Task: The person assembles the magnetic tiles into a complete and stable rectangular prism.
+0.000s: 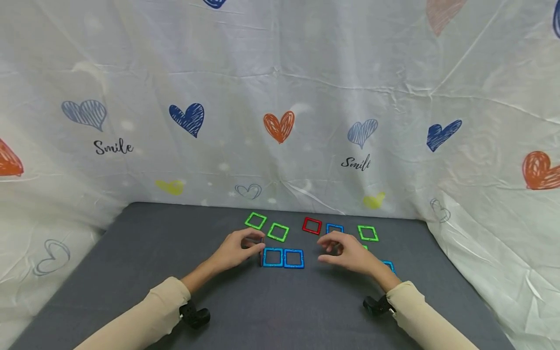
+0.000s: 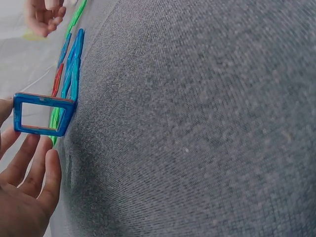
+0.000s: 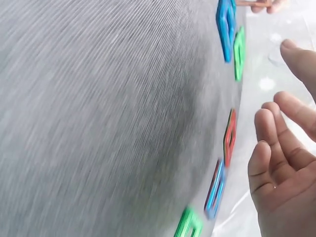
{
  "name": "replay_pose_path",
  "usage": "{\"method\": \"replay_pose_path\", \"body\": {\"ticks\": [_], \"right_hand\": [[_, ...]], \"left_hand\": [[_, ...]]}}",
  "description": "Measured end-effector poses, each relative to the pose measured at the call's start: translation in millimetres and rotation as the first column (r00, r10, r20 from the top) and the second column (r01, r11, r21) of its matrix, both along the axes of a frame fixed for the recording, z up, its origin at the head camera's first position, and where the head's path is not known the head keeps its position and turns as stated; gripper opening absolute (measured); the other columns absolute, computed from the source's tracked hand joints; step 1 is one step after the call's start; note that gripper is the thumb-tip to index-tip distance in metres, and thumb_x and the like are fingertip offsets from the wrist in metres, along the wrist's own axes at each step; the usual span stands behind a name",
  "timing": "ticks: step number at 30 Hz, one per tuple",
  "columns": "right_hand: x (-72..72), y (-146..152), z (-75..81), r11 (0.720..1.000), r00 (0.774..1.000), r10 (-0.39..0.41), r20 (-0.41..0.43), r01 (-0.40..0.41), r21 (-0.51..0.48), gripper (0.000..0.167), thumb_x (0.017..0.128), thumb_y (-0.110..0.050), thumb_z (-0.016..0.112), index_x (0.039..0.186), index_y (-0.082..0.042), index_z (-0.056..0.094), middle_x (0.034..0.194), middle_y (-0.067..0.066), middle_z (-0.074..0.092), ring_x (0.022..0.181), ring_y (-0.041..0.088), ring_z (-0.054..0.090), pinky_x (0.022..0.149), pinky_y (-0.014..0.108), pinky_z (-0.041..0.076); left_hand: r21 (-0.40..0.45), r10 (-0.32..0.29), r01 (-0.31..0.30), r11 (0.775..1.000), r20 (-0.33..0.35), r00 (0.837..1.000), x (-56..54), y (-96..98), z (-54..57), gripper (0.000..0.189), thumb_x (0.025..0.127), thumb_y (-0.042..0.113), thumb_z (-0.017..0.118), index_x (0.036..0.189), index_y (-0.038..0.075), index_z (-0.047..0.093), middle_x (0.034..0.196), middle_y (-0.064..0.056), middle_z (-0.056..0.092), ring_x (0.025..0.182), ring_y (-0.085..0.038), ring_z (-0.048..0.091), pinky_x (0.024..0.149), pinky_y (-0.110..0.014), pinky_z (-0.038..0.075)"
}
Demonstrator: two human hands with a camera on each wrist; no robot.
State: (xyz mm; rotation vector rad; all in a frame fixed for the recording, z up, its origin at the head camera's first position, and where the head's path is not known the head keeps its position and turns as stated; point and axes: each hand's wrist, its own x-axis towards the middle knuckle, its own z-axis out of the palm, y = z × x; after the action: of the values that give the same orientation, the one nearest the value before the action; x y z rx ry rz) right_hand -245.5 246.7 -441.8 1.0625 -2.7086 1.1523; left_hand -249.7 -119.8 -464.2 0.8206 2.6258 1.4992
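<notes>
My left hand [image 1: 234,249] grips an open-framed square tile [image 2: 44,101], stood upright between thumb and fingers. It is blue with an orange-red edge, and its lower side meets the left side of a flat blue tile [image 1: 273,265]. A second flat blue tile [image 1: 294,266] lies against that one on the right. Off to the right, my right hand [image 1: 350,253] hovers above the table with loosely bent fingers [image 3: 266,126] and nothing between them. It partly hides a blue tile [image 1: 335,225] behind it and a green one beneath.
Toward the back of the grey table [image 1: 175,243] lie two green tiles [image 1: 270,230] and a red tile [image 1: 312,219]. Farther right are another green tile [image 1: 366,226] and a blue tile [image 1: 389,263], partly behind the right wrist. A white curtain [image 1: 236,160] with printed hearts hangs behind.
</notes>
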Motion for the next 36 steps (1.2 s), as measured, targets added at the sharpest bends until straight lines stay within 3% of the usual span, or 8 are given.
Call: {"method": "replay_pose_path", "body": {"ticks": [11, 20, 28, 36], "right_hand": [[11.3, 43.9, 2.1, 0.996, 0.997, -0.079, -0.005, 0.079, -0.041, 0.032, 0.089, -0.017, 0.082, 0.115, -0.002, 0.07, 0.103, 0.012, 0.068, 0.086, 0.017, 0.062, 0.068, 0.03, 0.053], [22.8, 76.3, -2.5, 0.992, 0.99, -0.127, -0.055, 0.127, -0.008, 0.031, 0.088, -0.015, 0.083, 0.114, -0.003, 0.071, 0.101, 0.005, 0.069, 0.082, 0.013, 0.062, 0.068, 0.03, 0.052], [31.6, 95.1, -3.9, 0.991, 0.989, -0.135, -0.064, 0.136, 0.006, 0.034, 0.086, -0.015, 0.085, 0.114, -0.003, 0.071, 0.102, 0.008, 0.067, 0.081, 0.02, 0.06, 0.063, 0.029, 0.05], [33.6, 103.3, -6.9, 0.985, 0.984, -0.163, -0.078, 0.167, 0.041, 0.038, 0.084, -0.02, 0.087, 0.115, -0.005, 0.071, 0.105, 0.006, 0.066, 0.081, 0.016, 0.058, 0.064, 0.029, 0.048]], "left_hand": [[0.007, 0.003, -0.003, 1.0, 0.011, 1.0, -0.7, 2.1, 1.3, 0.037, 0.1, 0.025, 0.07, 0.128, 0.001, 0.066, 0.119, -0.009, 0.068, 0.098, -0.023, 0.07, 0.077, -0.035, 0.057], [0.021, -0.012, 0.011, 1.0, 0.025, 1.0, -1.6, 3.1, 1.7, 0.038, 0.1, 0.025, 0.07, 0.127, -0.001, 0.065, 0.117, -0.008, 0.069, 0.101, -0.024, 0.07, 0.081, -0.039, 0.057], [0.019, -0.003, 0.002, 1.0, 0.027, 1.0, -1.1, 3.0, 3.1, 0.037, 0.099, 0.024, 0.071, 0.126, -0.001, 0.066, 0.117, -0.007, 0.069, 0.101, -0.024, 0.07, 0.082, -0.04, 0.057], [0.01, -0.003, 0.003, 1.0, 0.024, 1.0, 0.1, 1.9, 4.0, 0.036, 0.099, 0.023, 0.07, 0.126, -0.001, 0.066, 0.116, -0.008, 0.069, 0.101, -0.024, 0.07, 0.082, -0.039, 0.057]]}}
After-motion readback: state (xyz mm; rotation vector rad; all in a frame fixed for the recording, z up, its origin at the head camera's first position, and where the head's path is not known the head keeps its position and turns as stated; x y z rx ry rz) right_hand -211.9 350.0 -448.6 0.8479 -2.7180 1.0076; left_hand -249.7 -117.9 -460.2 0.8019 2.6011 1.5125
